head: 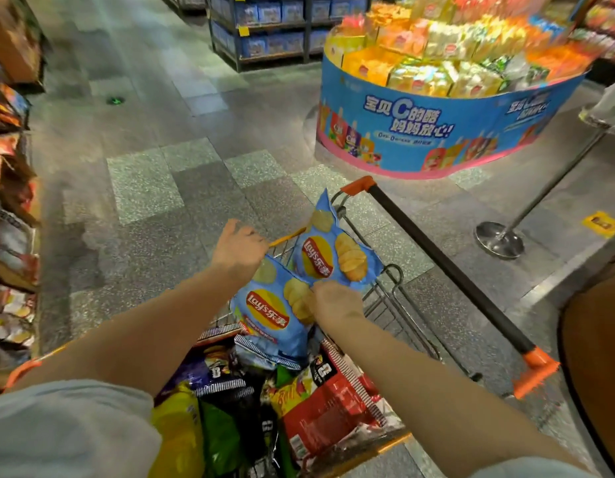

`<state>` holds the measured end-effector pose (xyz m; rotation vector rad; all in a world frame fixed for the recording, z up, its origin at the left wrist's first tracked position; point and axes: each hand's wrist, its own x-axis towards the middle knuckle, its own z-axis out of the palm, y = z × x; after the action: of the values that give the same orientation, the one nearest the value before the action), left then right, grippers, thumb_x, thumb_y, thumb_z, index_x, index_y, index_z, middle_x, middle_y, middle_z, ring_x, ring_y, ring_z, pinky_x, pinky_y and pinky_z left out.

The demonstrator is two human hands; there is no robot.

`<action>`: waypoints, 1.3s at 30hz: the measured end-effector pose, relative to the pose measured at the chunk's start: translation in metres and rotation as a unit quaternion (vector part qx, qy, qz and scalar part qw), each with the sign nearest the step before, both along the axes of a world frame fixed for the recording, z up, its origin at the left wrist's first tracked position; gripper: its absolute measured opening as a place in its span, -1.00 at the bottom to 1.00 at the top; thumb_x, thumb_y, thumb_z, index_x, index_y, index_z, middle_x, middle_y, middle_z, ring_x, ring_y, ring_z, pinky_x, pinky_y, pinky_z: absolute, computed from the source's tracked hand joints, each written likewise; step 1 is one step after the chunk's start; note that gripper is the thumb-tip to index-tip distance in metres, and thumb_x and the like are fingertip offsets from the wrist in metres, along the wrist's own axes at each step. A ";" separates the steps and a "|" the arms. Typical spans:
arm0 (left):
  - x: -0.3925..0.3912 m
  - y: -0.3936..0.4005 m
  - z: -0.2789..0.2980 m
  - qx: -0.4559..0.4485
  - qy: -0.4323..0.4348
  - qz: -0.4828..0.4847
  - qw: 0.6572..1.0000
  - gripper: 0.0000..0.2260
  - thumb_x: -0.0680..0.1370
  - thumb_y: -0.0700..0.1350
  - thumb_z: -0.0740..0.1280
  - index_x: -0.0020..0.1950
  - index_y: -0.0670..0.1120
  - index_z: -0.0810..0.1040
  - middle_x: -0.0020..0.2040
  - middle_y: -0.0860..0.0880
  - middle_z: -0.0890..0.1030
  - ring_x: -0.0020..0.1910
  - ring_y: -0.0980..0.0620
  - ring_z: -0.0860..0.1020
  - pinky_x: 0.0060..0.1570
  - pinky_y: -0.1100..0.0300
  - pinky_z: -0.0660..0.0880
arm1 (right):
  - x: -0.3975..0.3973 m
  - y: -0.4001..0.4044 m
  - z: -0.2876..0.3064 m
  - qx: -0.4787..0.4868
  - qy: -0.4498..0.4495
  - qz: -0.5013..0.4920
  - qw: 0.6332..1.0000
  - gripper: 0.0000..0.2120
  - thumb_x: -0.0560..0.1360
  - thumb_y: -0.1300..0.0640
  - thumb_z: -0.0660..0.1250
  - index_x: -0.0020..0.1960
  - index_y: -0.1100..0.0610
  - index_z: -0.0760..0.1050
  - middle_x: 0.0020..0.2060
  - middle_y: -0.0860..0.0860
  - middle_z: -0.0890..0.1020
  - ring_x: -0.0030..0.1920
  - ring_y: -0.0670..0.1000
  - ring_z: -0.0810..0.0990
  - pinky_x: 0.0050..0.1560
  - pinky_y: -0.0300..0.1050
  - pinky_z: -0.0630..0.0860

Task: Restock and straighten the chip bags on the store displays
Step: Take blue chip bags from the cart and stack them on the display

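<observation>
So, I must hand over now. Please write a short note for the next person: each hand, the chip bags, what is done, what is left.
Left hand: holds the top of the lower blue Lay's bag.
Right hand: pinches the upper blue Lay's bag by its bottom edge.
Both bags are over the shopping cart, which holds mixed chip bags.
Done: two bags picked up.
Left: place them on a display, straighten, then restock the others.

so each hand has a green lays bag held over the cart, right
Not quite: the head view shows both bags are blue, not green. The left hand holds the nearer Lay's bag and the right hand holds the farther Lay's bag, over the cart.
</observation>
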<state>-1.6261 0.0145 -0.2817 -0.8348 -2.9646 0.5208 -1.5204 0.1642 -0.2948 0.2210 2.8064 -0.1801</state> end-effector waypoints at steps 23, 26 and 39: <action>0.231 -0.078 0.145 0.045 0.192 0.239 0.951 -0.75 0.55 -0.11 0.20 0.19 0.04 0.54 0.12 0.00 0.58 0.19 -0.05 0.48 0.20 0.08 0.28 | 0.072 -0.027 0.128 -0.034 0.365 0.175 0.914 -0.81 0.56 0.22 0.18 0.10 0.20 0.53 0.12 0.15 0.50 0.21 0.16 0.37 0.02 -0.06 0.35; 0.274 -0.088 0.152 0.085 0.192 0.279 0.937 -0.76 0.48 -0.16 0.26 0.12 0.03 0.55 0.05 0.00 0.58 0.14 -0.07 0.50 0.11 0.10 0.29 | 0.095 -0.047 0.135 -0.108 0.463 0.198 0.857 -0.92 0.39 0.32 0.30 -0.19 0.26 0.58 -0.18 0.21 0.56 -0.03 0.23 0.52 -0.16 -0.01 0.42; 0.518 -0.222 0.204 0.075 0.359 0.399 0.840 -0.72 0.51 -0.17 0.25 0.20 -0.07 0.56 0.06 -0.08 0.61 0.12 -0.16 0.51 0.05 0.02 0.32 | 0.228 -0.242 0.188 -0.316 0.671 0.335 0.581 -0.93 0.36 0.32 0.41 -0.28 0.19 0.57 -0.27 0.12 0.57 -0.08 0.06 0.32 -0.16 -0.10 0.20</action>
<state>-1.1078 -0.2075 -0.0781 0.5701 -2.4234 0.4479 -1.2919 -0.0781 -0.1066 -1.8684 3.3943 -1.7140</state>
